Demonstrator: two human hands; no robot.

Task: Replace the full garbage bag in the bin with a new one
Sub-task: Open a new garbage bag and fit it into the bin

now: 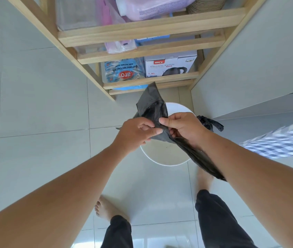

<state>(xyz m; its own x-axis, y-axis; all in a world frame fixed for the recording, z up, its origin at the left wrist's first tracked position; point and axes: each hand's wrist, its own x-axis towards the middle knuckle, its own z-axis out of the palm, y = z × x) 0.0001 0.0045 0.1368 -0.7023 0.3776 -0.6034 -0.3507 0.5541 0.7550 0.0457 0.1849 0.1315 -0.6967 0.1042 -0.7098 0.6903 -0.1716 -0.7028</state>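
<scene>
A round white bin (165, 156) stands on the tiled floor below my hands, its inside bare and pale. Above it I hold a thin black garbage bag (153, 104), still mostly flat and crumpled. My left hand (135, 131) pinches one layer of the bag at its edge. My right hand (183, 127) pinches the bag right beside it, fingertips almost touching the left ones. One end of the bag sticks up toward the shelf; the rest trails down under my right forearm. A tied black bag (212, 123) shows just right of the bin, partly hidden by my right wrist.
A wooden shelf rack (151, 83) stands just behind the bin, holding a kettle box (170, 66), a blue sugar pack (124, 72) and other goods. A grey cabinet wall (258, 68) rises on the right. My bare feet (104, 208) stand near the bin.
</scene>
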